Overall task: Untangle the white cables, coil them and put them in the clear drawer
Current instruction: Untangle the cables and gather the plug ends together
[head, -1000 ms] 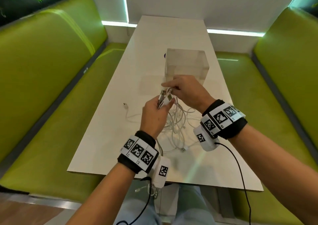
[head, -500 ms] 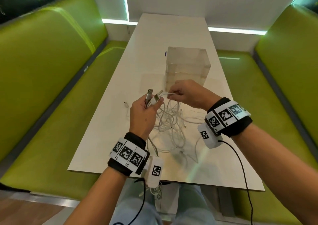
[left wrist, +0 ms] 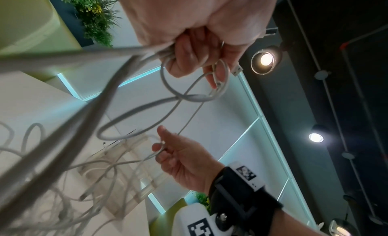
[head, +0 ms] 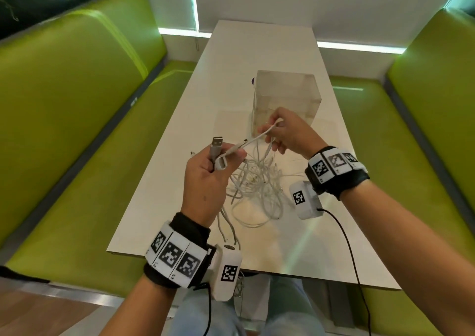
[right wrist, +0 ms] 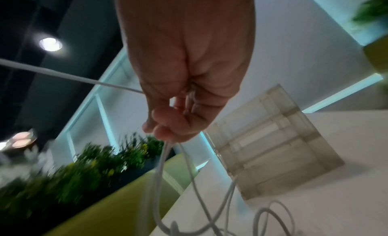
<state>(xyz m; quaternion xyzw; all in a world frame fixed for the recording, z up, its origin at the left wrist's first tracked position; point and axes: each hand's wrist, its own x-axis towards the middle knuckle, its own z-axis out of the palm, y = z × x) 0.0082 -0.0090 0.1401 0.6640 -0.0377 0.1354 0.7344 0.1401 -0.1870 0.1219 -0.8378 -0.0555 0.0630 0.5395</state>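
My left hand [head: 205,179] and right hand [head: 288,132] hang above the cables [head: 257,186] on the table [head: 257,53], drawer [head: 286,94] behind them.

Cable tangle [head: 253,186] and clear drawer [head: 286,96] seemingly crowd mid-table [head: 257,47]; far end bare.

Black wristbands [head: 190,235] with checkered tags

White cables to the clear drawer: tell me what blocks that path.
Nothing stands between the white cables and the clear drawer on the table. The drawer looks closed, and the cables are tangled, with ends held by the left hand and right hand.
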